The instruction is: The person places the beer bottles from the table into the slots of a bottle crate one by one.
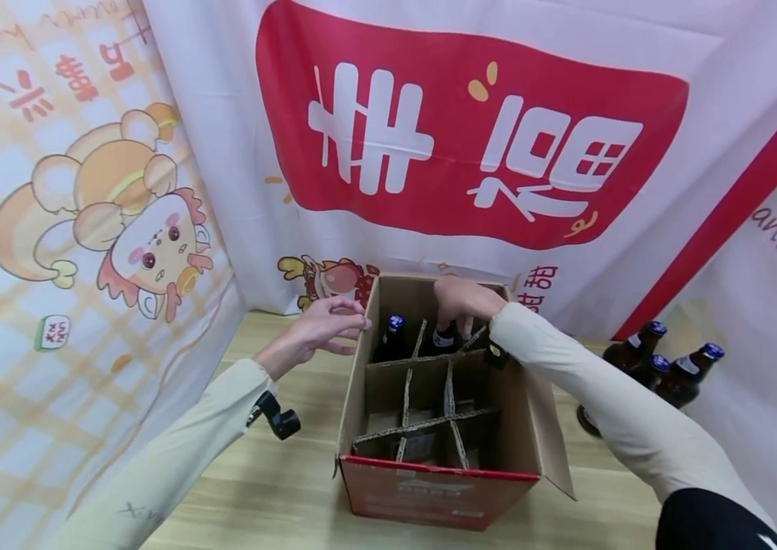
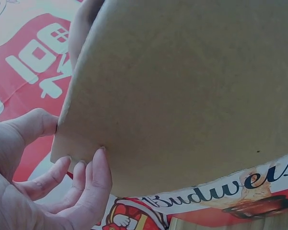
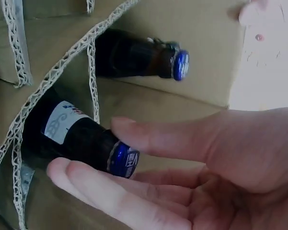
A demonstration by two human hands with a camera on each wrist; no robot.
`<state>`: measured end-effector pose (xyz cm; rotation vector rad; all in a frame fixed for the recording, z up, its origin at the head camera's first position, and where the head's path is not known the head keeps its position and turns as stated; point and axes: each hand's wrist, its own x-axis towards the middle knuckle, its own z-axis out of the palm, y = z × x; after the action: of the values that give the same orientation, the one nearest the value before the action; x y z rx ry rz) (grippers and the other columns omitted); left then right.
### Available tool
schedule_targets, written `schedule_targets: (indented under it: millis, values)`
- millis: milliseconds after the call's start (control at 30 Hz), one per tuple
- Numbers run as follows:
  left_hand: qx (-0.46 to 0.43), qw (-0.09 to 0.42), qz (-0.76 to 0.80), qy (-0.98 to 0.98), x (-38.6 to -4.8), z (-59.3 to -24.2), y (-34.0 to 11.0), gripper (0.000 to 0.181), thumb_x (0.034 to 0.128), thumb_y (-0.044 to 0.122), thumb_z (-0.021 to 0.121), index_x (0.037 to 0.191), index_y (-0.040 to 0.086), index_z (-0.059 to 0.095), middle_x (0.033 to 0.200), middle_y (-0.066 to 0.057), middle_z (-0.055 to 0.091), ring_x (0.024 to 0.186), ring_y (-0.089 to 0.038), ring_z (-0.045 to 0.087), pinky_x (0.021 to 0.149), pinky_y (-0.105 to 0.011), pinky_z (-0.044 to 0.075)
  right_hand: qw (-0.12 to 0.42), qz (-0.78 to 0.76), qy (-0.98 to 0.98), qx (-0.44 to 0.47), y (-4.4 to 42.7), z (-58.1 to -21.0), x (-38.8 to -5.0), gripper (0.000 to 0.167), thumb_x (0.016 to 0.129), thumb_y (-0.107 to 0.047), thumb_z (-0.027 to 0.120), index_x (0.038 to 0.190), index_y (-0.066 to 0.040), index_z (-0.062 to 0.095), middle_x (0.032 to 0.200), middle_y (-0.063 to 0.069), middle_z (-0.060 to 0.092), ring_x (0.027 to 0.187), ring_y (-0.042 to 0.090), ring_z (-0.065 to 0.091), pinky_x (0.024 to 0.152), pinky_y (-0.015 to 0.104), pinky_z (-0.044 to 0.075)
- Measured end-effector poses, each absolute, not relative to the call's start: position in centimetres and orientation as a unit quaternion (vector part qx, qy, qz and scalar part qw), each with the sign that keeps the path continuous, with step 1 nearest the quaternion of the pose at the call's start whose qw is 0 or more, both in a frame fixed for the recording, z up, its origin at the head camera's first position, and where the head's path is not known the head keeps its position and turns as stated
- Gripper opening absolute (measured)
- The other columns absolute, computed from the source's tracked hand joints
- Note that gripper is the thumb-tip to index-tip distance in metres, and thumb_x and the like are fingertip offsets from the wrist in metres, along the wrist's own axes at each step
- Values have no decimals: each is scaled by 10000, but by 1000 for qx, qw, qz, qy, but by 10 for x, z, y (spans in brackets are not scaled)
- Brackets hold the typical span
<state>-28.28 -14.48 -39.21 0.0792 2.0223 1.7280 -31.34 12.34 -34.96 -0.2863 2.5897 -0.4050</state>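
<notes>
Left hand (image 1: 319, 332): pinches box (image 1: 422, 493) edge, far left. Right hand (image 1: 465, 302): apart, clasps neck of bottle (image 3: 79, 127), far middle cell. Possible faults: bottle snags divider (image 3: 57, 67), cell being tight; bottle slips, neck-only hold loosening.

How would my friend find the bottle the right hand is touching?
Find the open cardboard box on the table. Look mid-way along its back row for a blue-capped bottle. Unlike the bottle to its left, this one has the right hand at its neck.
</notes>
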Motion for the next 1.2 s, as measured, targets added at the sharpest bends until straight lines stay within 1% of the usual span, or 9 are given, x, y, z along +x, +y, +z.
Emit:
schedule_targets:
  millis: [100, 233, 333, 500, 600, 733, 900, 1033, 1200]
  values:
    - [28, 233, 631, 740, -282, -392, -143, 302, 956, 159, 752, 1203, 71, 603, 1217, -133, 720, 969, -234, 702, 855, -448, 660, 252, -144, 951, -102, 125, -349, -315, 163, 957, -76, 749, 877, 57, 697, 802, 265, 733, 660, 330, 762, 653, 377, 666]
    - [28, 231, 628, 743, -281, -392, -143, 312, 958, 175, 755, 1209, 73, 601, 1249, -142, 714, 994, -244, 701, 864, -450, 658, 240, -157, 951, -116, 130, -353, -314, 228, 958, -109, 759, 881, 99, 707, 766, 245, 738, 642, 324, 753, 601, 380, 658]
    - [27, 231, 628, 742, -281, -392, -145, 305, 969, 184, 743, 1215, 78, 597, 1243, -131, 721, 1005, -250, 701, 846, -430, 663, 237, -187, 946, -117, 137, -355, -313, 274, 967, -157, 760, 855, 84, 696, 741, 222, 737, 600, 298, 728, 607, 414, 660]
    - [25, 229, 626, 745, -283, -396, -144, 292, 976, 188, 729, 1221, 95, 601, 1246, -124, 726, 1043, -271, 701, 841, -433, 664, 240, -205, 942, -111, 144, -349, -311, 253, 1002, -183, 723, 910, 52, 703, 767, 189, 737, 586, 224, 701, 656, 430, 667]
    - [25, 229, 623, 747, -285, -399, -144, 294, 969, 185, 730, 1220, 101, 603, 1246, -116, 726, 1036, -260, 702, 846, -439, 662, 226, -202, 946, -116, 145, -344, -310, 226, 1020, -187, 696, 966, 31, 725, 822, 191, 741, 644, 242, 715, 662, 408, 664]
    - [25, 228, 623, 747, -285, -399, -143, 301, 962, 182, 737, 1221, 103, 605, 1218, -104, 738, 1022, -246, 708, 843, -432, 662, 211, -227, 942, -130, 149, -337, -311, 225, 1040, -175, 659, 969, 33, 704, 862, 194, 742, 735, 295, 731, 684, 396, 658]
    - [26, 229, 626, 745, -283, -395, -143, 339, 960, 174, 744, 1250, 78, 598, 1194, -105, 738, 1030, -254, 707, 860, -437, 658, 231, -303, 917, -119, 163, -330, -314, 214, 1052, -117, 625, 1081, 87, 683, 933, 230, 763, 826, 346, 765, 724, 400, 671]
    - [23, 234, 626, 744, -282, -394, -142, 362, 956, 169, 753, 1264, 69, 593, 1172, -86, 730, 1040, -263, 700, 872, -439, 656, 235, -336, 905, -112, 177, -327, -312, 250, 1059, -111, 614, 1159, 112, 668, 965, 240, 758, 838, 333, 768, 792, 438, 671]
    - [25, 234, 626, 744, -281, -393, -142, 369, 960, 172, 750, 1273, 63, 587, 1154, -73, 730, 1054, -281, 693, 854, -424, 660, 187, -367, 904, -116, 194, -327, -304, 249, 1049, -113, 636, 1159, 108, 666, 985, 246, 749, 807, 309, 762, 779, 414, 671]
